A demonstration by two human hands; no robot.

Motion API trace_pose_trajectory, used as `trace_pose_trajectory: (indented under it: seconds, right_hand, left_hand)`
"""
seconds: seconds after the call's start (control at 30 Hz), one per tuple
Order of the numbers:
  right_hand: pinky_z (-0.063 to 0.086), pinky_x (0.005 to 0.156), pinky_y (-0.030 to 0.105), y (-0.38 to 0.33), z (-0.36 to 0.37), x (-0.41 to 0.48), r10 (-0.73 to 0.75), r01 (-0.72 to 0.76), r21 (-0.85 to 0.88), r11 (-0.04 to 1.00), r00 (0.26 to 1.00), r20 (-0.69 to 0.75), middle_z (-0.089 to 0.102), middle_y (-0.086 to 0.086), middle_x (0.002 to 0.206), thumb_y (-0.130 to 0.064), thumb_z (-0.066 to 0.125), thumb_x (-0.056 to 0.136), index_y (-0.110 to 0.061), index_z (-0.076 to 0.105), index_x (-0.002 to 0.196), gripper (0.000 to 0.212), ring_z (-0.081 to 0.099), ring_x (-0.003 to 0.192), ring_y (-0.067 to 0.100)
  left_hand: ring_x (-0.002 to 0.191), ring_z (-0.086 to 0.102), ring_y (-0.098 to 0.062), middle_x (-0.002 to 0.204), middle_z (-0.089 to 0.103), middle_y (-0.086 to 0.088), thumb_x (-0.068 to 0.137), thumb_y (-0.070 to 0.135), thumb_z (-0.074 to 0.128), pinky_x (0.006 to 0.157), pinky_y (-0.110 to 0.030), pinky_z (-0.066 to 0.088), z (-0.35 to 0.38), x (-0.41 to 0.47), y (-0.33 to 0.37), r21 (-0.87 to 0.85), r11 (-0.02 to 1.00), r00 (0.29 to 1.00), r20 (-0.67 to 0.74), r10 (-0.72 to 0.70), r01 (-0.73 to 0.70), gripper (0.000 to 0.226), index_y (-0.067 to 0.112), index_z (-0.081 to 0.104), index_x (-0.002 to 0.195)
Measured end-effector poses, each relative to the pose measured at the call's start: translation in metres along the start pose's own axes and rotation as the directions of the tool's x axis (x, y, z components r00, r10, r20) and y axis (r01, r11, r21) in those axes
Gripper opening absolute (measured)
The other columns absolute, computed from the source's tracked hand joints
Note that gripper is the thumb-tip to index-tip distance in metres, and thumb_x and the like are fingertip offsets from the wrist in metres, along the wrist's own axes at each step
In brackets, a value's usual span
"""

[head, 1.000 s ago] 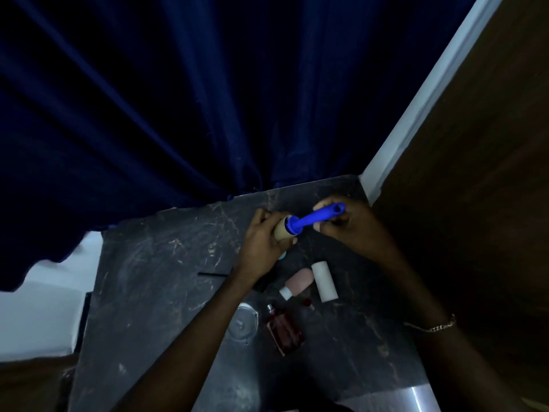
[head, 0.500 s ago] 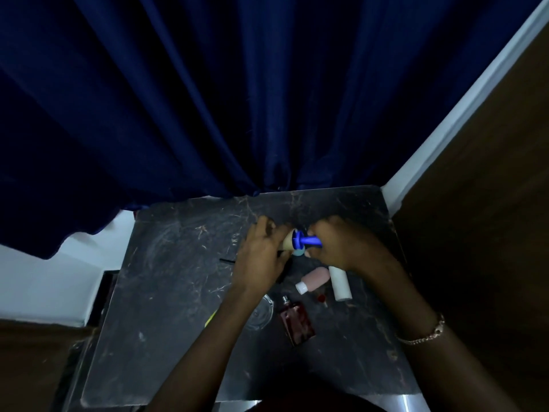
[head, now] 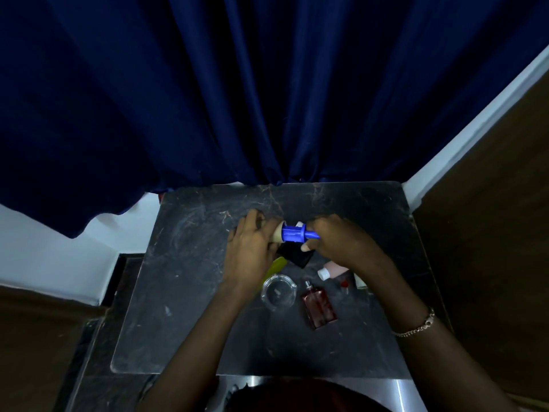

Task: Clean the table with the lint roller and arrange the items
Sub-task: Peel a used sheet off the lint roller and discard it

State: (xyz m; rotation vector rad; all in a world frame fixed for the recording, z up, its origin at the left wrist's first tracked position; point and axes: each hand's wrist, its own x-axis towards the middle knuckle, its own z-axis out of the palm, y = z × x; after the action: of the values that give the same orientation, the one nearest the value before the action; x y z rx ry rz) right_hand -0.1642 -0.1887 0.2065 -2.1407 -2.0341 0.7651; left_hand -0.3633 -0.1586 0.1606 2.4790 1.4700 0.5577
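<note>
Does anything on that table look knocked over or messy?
Yes. The red bottle and pink bottle lie flat instead of standing, beside a glass dish, and the table is streaked with pale smears. The left hand and right hand hold the lint roller.

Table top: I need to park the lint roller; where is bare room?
Bare: the left half of the table, between the left hand and the left edge, and the near strip in front of the red bottle. Crowded: the middle right, around the glass dish and pink bottle.
</note>
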Motion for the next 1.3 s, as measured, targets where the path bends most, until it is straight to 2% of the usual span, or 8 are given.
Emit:
trace_pose_trajectory:
  seconds: [0.27,0.4,0.57,0.67,0.8,1.0,1.13,1.3]
  right_hand:
    - [0.053,0.075,0.033,-0.022,0.021,-0.010,-0.005,0.010,0.152,0.988,0.999,-0.032,0.069,-0.006,0.084,-0.042,0.080,0.069,-0.033,0.068,0.080,0.018,0.065,0.080,0.012]
    - [0.045,0.063,0.025,-0.041,0.043,-0.010,-0.034,0.054,0.286,0.957,0.997,-0.074,0.062,-0.001,0.060,-0.046,0.079,0.072,-0.022,0.064,0.069,0.029,0.056,0.058,0.002]
    - [0.046,0.061,0.026,-0.093,0.090,-0.008,-0.066,0.085,0.646,0.759,0.996,-0.054,0.065,0.009,0.065,-0.030,0.072,0.086,-0.012,0.066,0.074,0.022,0.059,0.060,0.010]
    - [0.051,0.067,0.035,-0.131,0.119,-0.003,-0.061,0.017,0.793,0.609,0.998,0.025,0.072,0.022,0.080,-0.020,0.067,0.091,-0.001,0.067,0.093,0.019,0.066,0.066,0.024]
    - [0.050,0.065,0.033,-0.175,0.157,0.008,-0.086,-0.058,0.842,0.536,0.989,0.123,0.075,0.015,0.086,-0.027,0.061,0.094,-0.003,0.065,0.102,0.025,0.071,0.071,0.025]
    - [0.052,0.062,0.026,-0.249,0.203,0.012,-0.211,-0.081,0.868,0.490,0.955,0.208,0.076,0.013,0.095,-0.026,0.052,0.099,-0.005,0.064,0.107,0.025,0.073,0.079,0.027]
    - [0.053,0.069,0.030,-0.296,0.237,0.012,-0.312,-0.115,0.865,0.488,0.903,0.296,0.075,0.013,0.102,-0.025,0.049,0.100,-0.004,0.061,0.112,0.027,0.073,0.088,0.029]
    - [0.053,0.075,0.032,-0.352,0.291,0.007,-0.374,-0.174,0.839,0.516,0.836,0.403,0.072,0.017,0.110,-0.023,0.048,0.101,-0.001,0.057,0.117,0.029,0.070,0.096,0.029]
  left_hand:
    - [0.103,0.059,-0.024,0.118,0.049,0.001,0.081,0.023,0.081,0.082,-0.048,0.057,-0.040,-0.032,-0.074,-0.050,0.997,0.998,-0.012,-0.061,0.060,0.059,0.037,0.058,0.133]
    - [0.100,0.061,-0.021,0.118,0.050,0.004,0.081,0.022,0.082,0.080,-0.037,0.056,-0.057,-0.058,-0.108,-0.183,0.970,0.986,-0.005,-0.165,0.161,0.056,0.034,0.061,0.130]
    - [0.101,0.064,-0.017,0.116,0.061,0.004,0.075,0.023,0.089,0.086,-0.027,0.049,-0.074,-0.091,-0.146,-0.392,0.860,0.936,0.008,-0.353,0.328,0.052,0.023,0.068,0.123]
    - [0.098,0.066,-0.018,0.110,0.067,0.004,0.074,0.029,0.090,0.085,-0.036,0.055,-0.085,-0.118,-0.169,-0.460,0.786,0.888,0.013,-0.460,0.413,0.046,0.024,0.069,0.115]
    - [0.089,0.071,-0.014,0.099,0.075,0.005,0.074,0.033,0.090,0.080,-0.033,0.058,-0.100,-0.157,-0.198,-0.513,0.686,0.809,0.030,-0.586,0.516,0.043,0.023,0.070,0.111]
    - [0.082,0.071,-0.009,0.090,0.075,0.007,0.076,0.035,0.089,0.075,-0.033,0.057,-0.126,-0.226,-0.238,-0.546,0.570,0.692,0.024,-0.721,0.613,0.033,0.021,0.070,0.100]
    - [0.089,0.074,-0.007,0.099,0.077,0.009,0.069,0.056,0.079,0.083,-0.042,0.062,-0.134,-0.282,-0.269,-0.586,0.461,0.598,0.052,-0.800,0.667,0.054,0.023,0.071,0.111]
    - [0.096,0.072,-0.005,0.107,0.077,0.009,0.067,0.059,0.074,0.091,-0.042,0.060,-0.141,-0.345,-0.295,-0.626,0.336,0.470,0.056,-0.881,0.704,0.066,0.023,0.070,0.121]
